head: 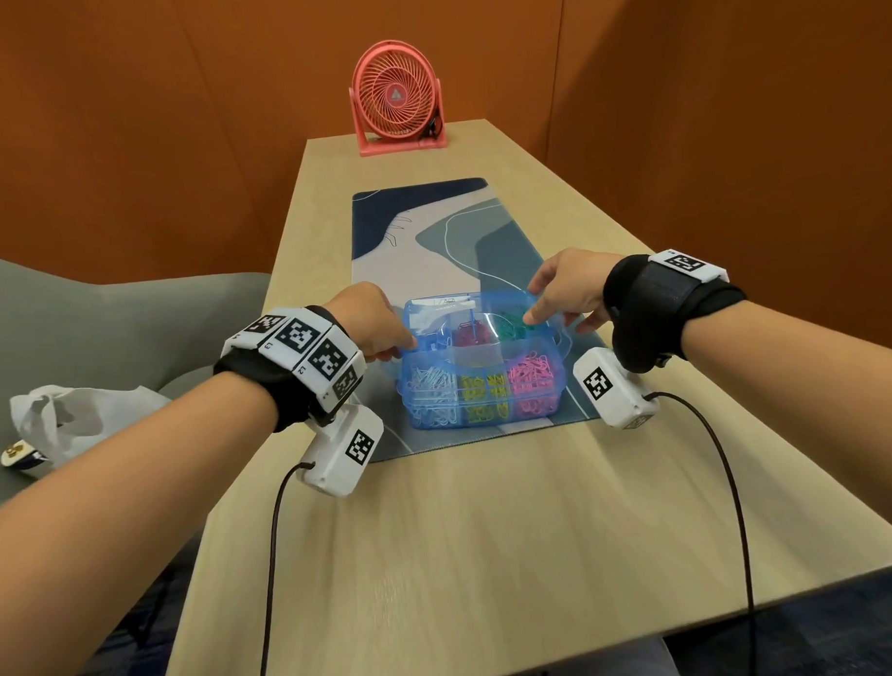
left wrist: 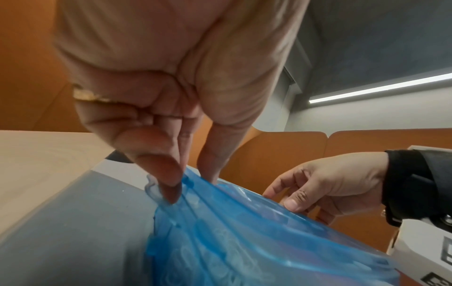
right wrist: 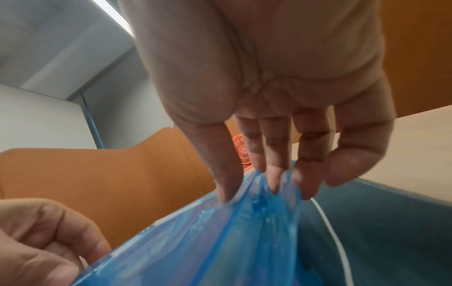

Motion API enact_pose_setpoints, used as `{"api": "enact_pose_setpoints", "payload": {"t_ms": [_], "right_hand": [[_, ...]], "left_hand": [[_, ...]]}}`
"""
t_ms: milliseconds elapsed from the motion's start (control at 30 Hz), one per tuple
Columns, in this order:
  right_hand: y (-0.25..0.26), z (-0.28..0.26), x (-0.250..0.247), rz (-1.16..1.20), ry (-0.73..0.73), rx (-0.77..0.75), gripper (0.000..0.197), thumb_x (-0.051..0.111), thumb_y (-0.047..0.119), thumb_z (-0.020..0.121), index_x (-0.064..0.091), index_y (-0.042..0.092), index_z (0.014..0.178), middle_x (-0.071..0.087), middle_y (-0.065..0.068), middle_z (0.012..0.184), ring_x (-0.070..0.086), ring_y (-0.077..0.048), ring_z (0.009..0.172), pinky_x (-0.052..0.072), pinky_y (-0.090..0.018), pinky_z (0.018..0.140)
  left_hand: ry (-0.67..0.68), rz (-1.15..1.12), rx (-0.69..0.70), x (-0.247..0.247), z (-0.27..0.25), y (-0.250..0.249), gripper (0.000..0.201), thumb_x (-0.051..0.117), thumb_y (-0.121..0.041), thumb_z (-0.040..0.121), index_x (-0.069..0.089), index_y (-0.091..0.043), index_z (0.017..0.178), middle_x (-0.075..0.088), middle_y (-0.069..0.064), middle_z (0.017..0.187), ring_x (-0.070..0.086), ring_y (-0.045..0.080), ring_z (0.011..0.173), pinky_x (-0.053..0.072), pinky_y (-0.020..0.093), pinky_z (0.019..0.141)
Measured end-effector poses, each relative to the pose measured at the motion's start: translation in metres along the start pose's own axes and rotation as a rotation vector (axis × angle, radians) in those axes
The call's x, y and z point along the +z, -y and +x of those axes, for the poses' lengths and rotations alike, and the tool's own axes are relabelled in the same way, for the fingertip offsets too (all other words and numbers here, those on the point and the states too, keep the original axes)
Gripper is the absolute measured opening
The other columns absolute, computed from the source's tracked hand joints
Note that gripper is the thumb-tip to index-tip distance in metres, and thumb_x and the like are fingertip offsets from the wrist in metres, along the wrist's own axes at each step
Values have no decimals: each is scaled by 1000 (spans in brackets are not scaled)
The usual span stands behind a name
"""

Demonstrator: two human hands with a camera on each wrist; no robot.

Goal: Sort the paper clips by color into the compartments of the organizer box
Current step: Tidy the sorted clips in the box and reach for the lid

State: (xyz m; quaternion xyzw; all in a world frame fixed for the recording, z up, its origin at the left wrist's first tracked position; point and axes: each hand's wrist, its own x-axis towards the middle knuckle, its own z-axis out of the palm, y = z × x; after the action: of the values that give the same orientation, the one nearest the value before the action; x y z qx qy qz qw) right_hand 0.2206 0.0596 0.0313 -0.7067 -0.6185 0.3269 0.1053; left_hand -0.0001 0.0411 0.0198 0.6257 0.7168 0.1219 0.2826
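step: both hands are working the lid [head: 471,311] of the organizer box [head: 486,387], which is sitting on the desk mat [head: 430,237] at the near end of the table [head: 491,538]; lid is tilted half-way, can't tell if it's opening or closing
left hand [head: 370,317]: thumb + fingertips [left wrist: 171,185] are pinching the lid's left edge, narrow grip
right hand [head: 566,288]: thumb on one side, fingers [right wrist: 274,174] on the other, pinching the lid's right edge, narrow too
paper clips [head: 486,382]: already lying in compartments by color – white, yellow, pink in the near row, blue, red, green in the far row under the lid; no loose clips showing on mat or table
progress: sorting is looking done, judging by that
next move: probably calling for both hands swinging the lid evenly on its far hinge, keeping the box flat so clips aren't jumping between compartments
around: pink fan [head: 397,99] at the far end, well apart; white plastic bag [head: 77,416] on the gray seat [head: 104,324] at left
in the way: nothing is blocking the lid; wrist cables [head: 727,479] are trailing near the box but not touching it
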Motion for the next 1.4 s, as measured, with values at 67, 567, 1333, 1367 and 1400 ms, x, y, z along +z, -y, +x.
{"api": "enact_pose_setpoints", "payload": {"t_ms": [67,567,1333,1367,1400], "right_hand": [[-1,-1,0,37,17,12,43,74,19,81,58,14,121,64,-13,110,58,-24,88,55,-40,86],[-8,-6,-4,198,111,85,28,67,13,87,56,-2,108,72,-18,95,72,-27,84,58,-37,79],[-12,-9,-1,222,77,76,24,64,11,89,58,-3,108,70,-20,99,69,-25,80,58,-37,74],[-12,-9,-1,222,74,76,24,64,12,89,58,-3,108,71,-20,98,69,-24,80,58,-37,74],[-11,-9,0,219,73,77,25,64,13,89,58,-3,107,71,-19,97,69,-24,79,58,-36,73]], "left_hand": [[1,-31,-10,-1,1,1,22,72,-18,83,69,0,96,70,9,83,58,15,64,48,23,60],[215,-601,-234,-1,4,24,4,57,-6,92,58,-3,90,66,11,86,62,15,71,55,22,58],[97,-451,-116,-1,0,19,8,67,-5,84,59,-4,87,69,20,94,64,23,74,57,30,69],[87,-439,-116,-1,1,19,8,67,-5,84,60,-2,86,69,21,93,65,23,74,58,31,71],[81,-425,-113,-1,2,19,7,68,-5,83,61,-1,84,68,21,90,64,23,73,58,32,72]]}}
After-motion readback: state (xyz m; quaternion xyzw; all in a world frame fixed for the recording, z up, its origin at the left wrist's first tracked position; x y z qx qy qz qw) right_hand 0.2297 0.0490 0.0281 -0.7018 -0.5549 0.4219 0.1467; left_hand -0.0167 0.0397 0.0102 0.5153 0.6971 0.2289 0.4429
